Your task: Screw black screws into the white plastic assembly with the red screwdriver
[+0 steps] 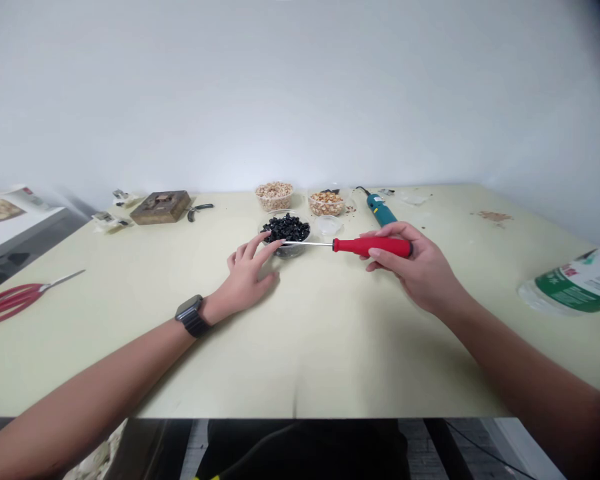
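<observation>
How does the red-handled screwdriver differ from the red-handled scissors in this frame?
The screwdriver is gripped in the right hand; the scissors lie untouched on the table, far left. The screwdriver's shaft points left at the bowl of black pieces; the scissors' blades point right. The screwdriver has one straight handle, the scissors two loops. Both have red handles and metal ends.

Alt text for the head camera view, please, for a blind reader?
A person's right hand holds a red-handled screwdriver, its metal tip over a clear bowl of small black pieces; the left hand rests beside it on a pale table.
</observation>
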A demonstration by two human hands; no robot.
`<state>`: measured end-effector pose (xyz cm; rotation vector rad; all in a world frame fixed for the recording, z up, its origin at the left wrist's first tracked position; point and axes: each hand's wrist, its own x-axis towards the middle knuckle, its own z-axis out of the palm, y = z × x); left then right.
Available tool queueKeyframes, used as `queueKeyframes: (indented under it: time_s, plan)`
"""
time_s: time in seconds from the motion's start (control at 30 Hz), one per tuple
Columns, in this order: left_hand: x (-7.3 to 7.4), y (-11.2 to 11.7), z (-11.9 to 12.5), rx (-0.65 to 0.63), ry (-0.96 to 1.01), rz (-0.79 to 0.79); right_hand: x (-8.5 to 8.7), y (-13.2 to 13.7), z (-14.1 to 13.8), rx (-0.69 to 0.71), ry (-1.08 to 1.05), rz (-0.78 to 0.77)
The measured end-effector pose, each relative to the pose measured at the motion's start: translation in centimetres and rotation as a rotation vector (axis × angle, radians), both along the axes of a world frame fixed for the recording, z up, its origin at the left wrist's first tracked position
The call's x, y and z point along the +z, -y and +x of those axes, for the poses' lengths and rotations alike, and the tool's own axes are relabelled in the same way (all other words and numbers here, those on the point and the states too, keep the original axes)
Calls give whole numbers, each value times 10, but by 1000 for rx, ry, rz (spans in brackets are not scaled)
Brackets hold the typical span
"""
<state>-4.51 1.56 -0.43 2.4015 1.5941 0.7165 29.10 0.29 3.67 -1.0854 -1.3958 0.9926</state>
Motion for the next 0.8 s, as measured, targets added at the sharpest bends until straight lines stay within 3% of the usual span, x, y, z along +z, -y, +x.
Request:
queueKeyframes:
  time_s: [0.43, 0.8]
  plan:
    - [0, 1, -1, -27, -39, -9, 0, -7, 2, -171, -65, 0]
    - [-2, 0, -2, -43, -52, 17, -2, -7, 2, -137, -65, -5]
